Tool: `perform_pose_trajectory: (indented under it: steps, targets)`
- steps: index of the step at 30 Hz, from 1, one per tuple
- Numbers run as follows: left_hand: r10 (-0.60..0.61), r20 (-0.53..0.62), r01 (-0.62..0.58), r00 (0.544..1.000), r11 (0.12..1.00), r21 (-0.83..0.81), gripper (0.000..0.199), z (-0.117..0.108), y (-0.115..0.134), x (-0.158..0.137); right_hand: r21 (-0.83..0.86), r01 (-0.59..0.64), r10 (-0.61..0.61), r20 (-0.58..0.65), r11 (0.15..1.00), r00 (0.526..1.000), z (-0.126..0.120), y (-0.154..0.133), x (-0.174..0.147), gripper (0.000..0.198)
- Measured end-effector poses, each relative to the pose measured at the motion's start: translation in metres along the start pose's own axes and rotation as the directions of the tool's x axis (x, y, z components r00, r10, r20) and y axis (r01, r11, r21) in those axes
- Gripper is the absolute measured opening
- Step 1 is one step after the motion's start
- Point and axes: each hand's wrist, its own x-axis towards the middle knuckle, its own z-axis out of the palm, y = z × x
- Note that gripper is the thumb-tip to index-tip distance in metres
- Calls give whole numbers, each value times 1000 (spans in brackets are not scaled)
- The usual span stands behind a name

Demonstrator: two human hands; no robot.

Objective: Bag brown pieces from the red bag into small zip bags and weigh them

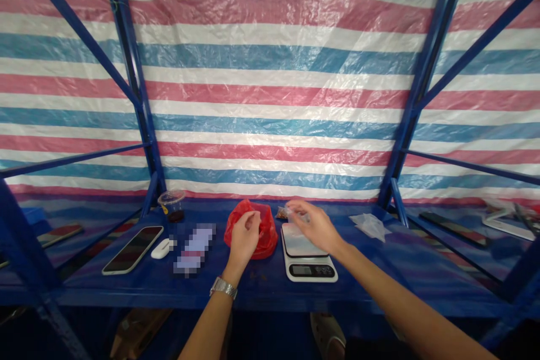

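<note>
My left hand (pixel 247 230), with a metal watch (pixel 223 287) on its wrist, is over the mouth of a red plastic bag (pixel 269 242). Its fingers are pinched together; what they hold, if anything, cannot be made out. Beyond the back edge of a white kitchen scale (pixel 306 243), the fingers of my right hand (pixel 314 224) close on clear plastic, which looks like part of a small clear bag (pixel 282 212) with brownish bits inside. The scale has a metal top and a dark display; my right hand covers its back right part.
Left of the red bag are a phone (pixel 133 250), a white rounded case (pixel 161 248), a blurred-out flat item (pixel 196 250) and a clear cup with dark contents (pixel 172 206). Clear plastic bags (pixel 370 226) lie to the right. Blue posts (pixel 407 124) frame the blue shelf (pixel 261 292); striped sheeting hangs behind.
</note>
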Motion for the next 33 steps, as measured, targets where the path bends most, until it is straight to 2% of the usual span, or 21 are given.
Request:
perform_pose_trajectory:
  steps: [2,4,5,10,14,17,22,26,29,31,33]
  targets:
    - [-178,203,230,963,933,-276,49,2,4,-4,48,92,-95,67,995,993,27,-27,-4,25]
    - [-225,370,381,901,817,-433,60,1,6,-8,91,150,-161,122,984,979,50,-43,-10,30]
    - [-225,403,414,887,774,-479,62,-1,6,-9,113,149,-164,130,982,978,58,-47,-13,32]
    - [-256,371,433,892,719,-543,53,-8,3,-11,213,67,-92,107,975,990,78,-40,-19,31]
    - [-265,444,492,856,682,-541,37,-8,1,-13,279,23,-35,41,960,999,76,-29,-17,25]
    - [-231,491,508,840,651,-564,32,-8,2,-17,244,8,-15,27,970,1000,74,-28,-18,23]
    - [-237,446,485,863,636,-600,56,-9,10,-19,191,39,-29,-55,981,998,72,-30,-23,23]
    - [-242,377,437,894,655,-616,66,-9,15,-17,173,-120,144,-131,978,981,74,-18,-25,31]
    - [-247,327,406,912,657,-635,64,-9,14,-14,297,-289,326,-81,910,942,77,-6,-24,41]
    - [-246,311,394,918,665,-635,61,-8,11,-12,438,-390,439,-12,810,898,78,-1,-24,49]
    - [-254,286,381,924,679,-627,56,-8,8,-12,573,-442,499,65,690,864,77,1,-24,56]
